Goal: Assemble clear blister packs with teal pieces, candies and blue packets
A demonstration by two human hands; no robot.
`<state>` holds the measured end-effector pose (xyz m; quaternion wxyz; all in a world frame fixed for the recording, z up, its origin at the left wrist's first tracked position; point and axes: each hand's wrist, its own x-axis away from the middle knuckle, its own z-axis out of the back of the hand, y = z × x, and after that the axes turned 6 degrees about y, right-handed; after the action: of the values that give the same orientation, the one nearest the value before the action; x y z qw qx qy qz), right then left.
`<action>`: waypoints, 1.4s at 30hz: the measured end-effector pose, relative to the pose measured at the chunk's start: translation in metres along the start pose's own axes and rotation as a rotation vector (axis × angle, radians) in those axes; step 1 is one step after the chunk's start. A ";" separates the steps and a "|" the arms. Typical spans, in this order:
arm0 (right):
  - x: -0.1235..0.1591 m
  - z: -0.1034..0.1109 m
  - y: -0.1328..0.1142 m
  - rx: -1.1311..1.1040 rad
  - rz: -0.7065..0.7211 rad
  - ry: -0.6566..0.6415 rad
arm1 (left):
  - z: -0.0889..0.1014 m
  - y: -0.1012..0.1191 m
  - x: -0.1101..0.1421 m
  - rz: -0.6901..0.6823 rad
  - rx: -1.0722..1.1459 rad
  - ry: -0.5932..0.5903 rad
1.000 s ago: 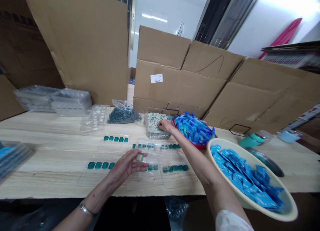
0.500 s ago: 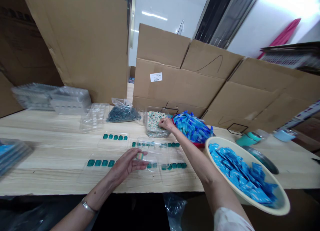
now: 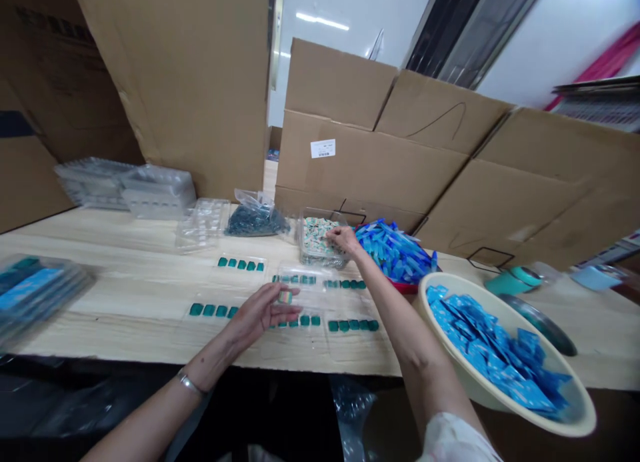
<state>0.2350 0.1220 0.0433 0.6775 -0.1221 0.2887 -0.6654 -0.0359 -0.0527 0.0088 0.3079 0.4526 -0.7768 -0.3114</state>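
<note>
Right hand [image 3: 343,238] has shifted slightly over plastic tub [image 3: 321,258], grip unclear; left hand [image 3: 259,310] holds striped square [image 3: 285,297].

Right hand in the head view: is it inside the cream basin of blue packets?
No, the right hand is at the clear container of small pale pieces, farther back than the basin.

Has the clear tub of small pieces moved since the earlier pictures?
No. Against the cardboard panel behind, the clear tub stands in the same place, below the white label; the whole view has shifted slightly.
</note>
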 end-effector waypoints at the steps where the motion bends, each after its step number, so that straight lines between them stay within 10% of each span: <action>1: 0.005 0.004 -0.005 -0.044 0.006 0.014 | 0.001 0.000 -0.001 -0.014 0.017 -0.010; 7: 0.085 0.021 -0.063 -0.526 0.082 -0.071 | 0.000 -0.004 -0.003 -0.075 0.062 -0.035; 14: 0.165 0.004 -0.098 -0.342 0.204 -0.335 | -0.011 -0.015 -0.002 -0.040 0.115 -0.067; 24: 0.177 0.008 -0.105 -0.121 0.199 -0.141 | -0.022 -0.018 0.008 -0.030 0.091 -0.049; 31: 0.095 0.031 -0.093 0.134 0.101 0.339 | -0.026 -0.016 0.013 0.038 -0.033 0.144; 35: 0.071 0.023 -0.075 0.333 0.071 0.156 | -0.028 -0.017 0.011 -0.017 -0.151 0.257; 39: 0.102 0.041 -0.056 0.486 0.109 0.187 | -0.022 -0.016 0.011 -0.020 -0.212 0.261; 42: 0.145 0.092 -0.024 0.571 -0.151 0.238 | -0.017 -0.014 0.014 0.000 -0.237 0.267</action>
<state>0.2588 -0.0408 0.0969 0.5946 0.1308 0.1578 -0.7775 -0.0215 -0.0743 0.0115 0.4594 0.4507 -0.6869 -0.3378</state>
